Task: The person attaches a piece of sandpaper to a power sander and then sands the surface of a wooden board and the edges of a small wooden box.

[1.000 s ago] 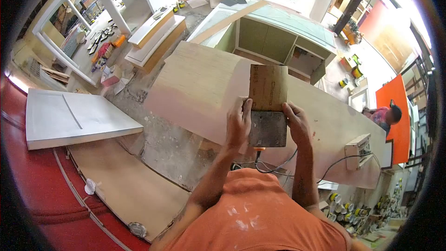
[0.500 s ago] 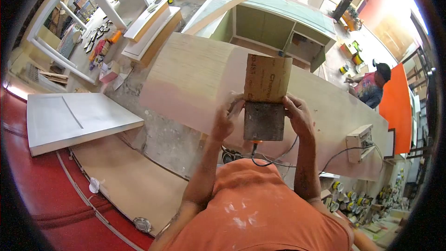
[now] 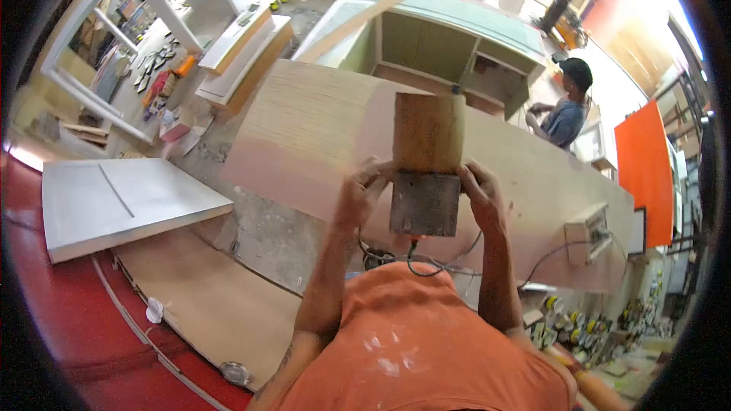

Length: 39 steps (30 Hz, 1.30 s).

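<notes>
— As I watched the head view from my desk, both hands were raised in front of the chest. What were they on?

— A sander [image 3: 424,204], turned pad-up, with a sheet of sandpaper [image 3: 427,134] standing up from its top edge. The left hand [image 3: 358,196] was at the sander's left edge, fingers curled in toward the seam where paper met pad. The right hand [image 3: 481,196] was closed on the right edge.

— Were the grips firm?

— The right one was clamped on the sander's side, as far as I saw. For the left I could not tell whether it pinched the paper or only touched the tool; the fingers were blurred.

— Where was the sander relative to the bench?

— I saw it held in the air above a long plywood panel [image 3: 312,133], clear of its surface. A cord [image 3: 426,266] hung from its lower end, looping down toward the orange shirt [image 3: 426,350].

— Anything else around?

— A white box [image 3: 588,233] sat on the panel's right end. A green cabinet [image 3: 449,42] stood beyond the panel, and another person [image 3: 567,106] stood beside it. A grey slab [image 3: 122,202] lay well to the left, and paint cans [image 3: 586,327] crowded the floor at lower right.
</notes>
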Available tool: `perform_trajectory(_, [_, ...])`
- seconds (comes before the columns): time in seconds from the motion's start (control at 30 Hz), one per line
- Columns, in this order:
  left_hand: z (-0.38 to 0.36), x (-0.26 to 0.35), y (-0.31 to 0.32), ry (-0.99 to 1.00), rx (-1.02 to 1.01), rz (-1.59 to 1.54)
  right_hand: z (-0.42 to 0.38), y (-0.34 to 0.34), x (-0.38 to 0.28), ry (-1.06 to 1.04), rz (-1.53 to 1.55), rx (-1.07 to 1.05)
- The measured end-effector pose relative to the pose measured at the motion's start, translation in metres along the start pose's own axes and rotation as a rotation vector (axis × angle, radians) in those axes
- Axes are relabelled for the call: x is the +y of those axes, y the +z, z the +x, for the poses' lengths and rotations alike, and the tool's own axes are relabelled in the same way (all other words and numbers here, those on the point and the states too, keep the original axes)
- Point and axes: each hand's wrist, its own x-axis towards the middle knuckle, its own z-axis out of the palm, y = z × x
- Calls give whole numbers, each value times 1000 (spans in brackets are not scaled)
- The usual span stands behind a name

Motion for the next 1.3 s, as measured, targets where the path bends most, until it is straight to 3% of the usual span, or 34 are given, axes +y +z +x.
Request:
perform_trajectory(0.13, [5, -22, 0, 85, 7, 3, 1, 1, 9, -1, 98, 48])
perform_trajectory(0.3, [7, -28, 3, 136, -62, -72, -10, 5, 14, -165, -73, 167])
perform_trajectory(0.63, [2, -29, 9, 155, -40, -52, -15, -7, 10, -24, 116, 122])
perform_trajectory(0.7, [4, -22, 9, 126, -5, -11, -17, -9, -4, -102, 59, 29])
perform_trajectory(0.9, [4, -21, 11, 131, -17, -28, -17, -13, 4, -212, -99, 24])
perform_trajectory(1.03, [3, -29, 17, 116, 9, -147, -19, -13, 7, -177, -84, 45])
perform_trajectory(1.3, [5, -16, 10, 75, -3, -73, -15, -9, 11, -121, 72, 37])
